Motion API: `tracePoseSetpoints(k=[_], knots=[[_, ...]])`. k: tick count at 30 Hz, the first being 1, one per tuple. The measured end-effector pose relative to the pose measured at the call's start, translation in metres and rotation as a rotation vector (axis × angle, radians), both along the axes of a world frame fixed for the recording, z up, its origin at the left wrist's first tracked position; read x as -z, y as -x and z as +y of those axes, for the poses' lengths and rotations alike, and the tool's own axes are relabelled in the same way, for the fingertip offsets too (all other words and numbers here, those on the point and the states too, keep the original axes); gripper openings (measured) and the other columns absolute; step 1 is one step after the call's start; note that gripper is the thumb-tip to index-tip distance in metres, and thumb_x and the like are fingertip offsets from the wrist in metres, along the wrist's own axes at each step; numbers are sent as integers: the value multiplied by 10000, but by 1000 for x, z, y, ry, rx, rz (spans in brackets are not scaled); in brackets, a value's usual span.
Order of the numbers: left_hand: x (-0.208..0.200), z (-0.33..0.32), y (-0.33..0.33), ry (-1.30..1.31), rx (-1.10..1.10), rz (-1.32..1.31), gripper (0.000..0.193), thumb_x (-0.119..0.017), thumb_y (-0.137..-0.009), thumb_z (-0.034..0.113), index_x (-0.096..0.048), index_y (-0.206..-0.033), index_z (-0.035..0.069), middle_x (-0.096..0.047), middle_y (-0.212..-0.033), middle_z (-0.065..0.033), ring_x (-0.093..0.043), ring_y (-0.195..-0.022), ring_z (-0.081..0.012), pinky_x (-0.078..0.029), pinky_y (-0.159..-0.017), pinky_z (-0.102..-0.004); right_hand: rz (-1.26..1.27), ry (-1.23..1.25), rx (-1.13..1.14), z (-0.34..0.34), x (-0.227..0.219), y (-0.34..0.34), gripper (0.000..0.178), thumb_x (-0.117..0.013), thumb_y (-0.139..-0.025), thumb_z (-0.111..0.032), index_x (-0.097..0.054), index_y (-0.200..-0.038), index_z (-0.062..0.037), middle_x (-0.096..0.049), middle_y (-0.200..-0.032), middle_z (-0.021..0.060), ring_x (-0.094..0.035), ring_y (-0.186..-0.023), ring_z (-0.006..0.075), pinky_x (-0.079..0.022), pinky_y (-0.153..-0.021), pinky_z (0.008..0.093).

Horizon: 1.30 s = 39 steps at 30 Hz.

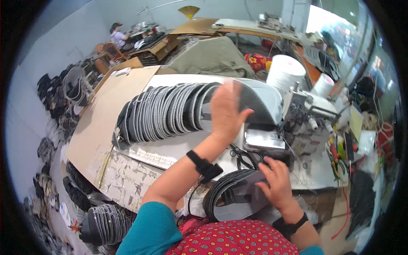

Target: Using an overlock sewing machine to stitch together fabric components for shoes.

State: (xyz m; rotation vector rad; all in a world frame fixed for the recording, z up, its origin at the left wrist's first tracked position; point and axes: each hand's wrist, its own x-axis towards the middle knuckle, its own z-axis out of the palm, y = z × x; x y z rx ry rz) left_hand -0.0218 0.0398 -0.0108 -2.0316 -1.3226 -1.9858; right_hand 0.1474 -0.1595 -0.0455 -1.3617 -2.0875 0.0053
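A long row of dark grey curved fabric pieces with pale stitched edges (165, 111) stands on the white table. My left hand (226, 111) is at the row's right end, fingers stretched and a little blurred, thumb apart; it is open. Just right of it stands a dark grey curved panel (256, 102); whether the fingertips touch it I cannot tell. Against my lap rests a looped stack of similar pieces (225, 191), grey inside. My right hand (276, 183) is open at this stack's right side, fingers spread and slightly bent. Black-handled scissors (243, 159) lie between my hands.
An overlock sewing machine (309, 117) with a shiny metal plate (264, 139) stands on the right. White thread cones (286, 73) are behind it, pliers (338, 166) beside it. Cardboard (114, 102) covers the table's left. More bundled pieces (106, 224) sit lower left. Another person (119, 37) sits far back.
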Motion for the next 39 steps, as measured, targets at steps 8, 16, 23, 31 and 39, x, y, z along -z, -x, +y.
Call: tracePoseSetpoints(k=[8, 16, 23, 31, 39], knots=[[-21, 29, 40, -457, 321, 1333, 196, -615, -827, 208, -580, -998, 119, -591, -998, -8, -560, -1099, -182, -333, -1115, -393, 111, -93, -74, -12, 2, 10, 282, -712, -633, 31, -598, -881, -41, -616, -934, 121, -578, -849, 334, -476, -773, 427], [10, 2, 95, -116, 94, 1512, 447, -590, -856, 198, -545, -1301, 203, -564, -747, 13, -571, -680, -161, -407, -630, -341, 592, 116, -15, -57, -67, -66, 295, -521, -708, 168, -538, -903, -53, -717, -949, 165, -680, -724, 210, -538, -632, 323], [48, 29, 102, 248, -267, 1855, 677, -627, -872, 271, -357, -1471, 110, -641, -741, 18, -635, -659, -163, -411, -598, -325, 1128, 518, 112, 0, -76, -47, 259, -569, -891, 52, -541, -1133, -36, -585, -882, -2, -553, -781, 54, -436, -653, 215], [12, 24, 56, 631, 30, 1240, 299, -604, -868, 319, -688, -1026, 80, -717, -848, -70, -689, -803, -238, -487, -703, -382, 1580, 732, 3, 36, -29, -50, 253, -553, -929, -49, -650, -1146, 38, -685, -975, 49, -615, -800, 76, -495, -717, 223], [23, 6, 16, 962, 1062, -489, 410, -424, -1033, 407, -646, -1094, 67, -676, -1033, -54, -575, -774, -128, -463, -697, -276, 977, 310, 371, 49, -11, -7, 164, -584, -952, -44, -653, -1087, 20, -672, -769, 63, -629, -660, 120, -473, -556, 288]])
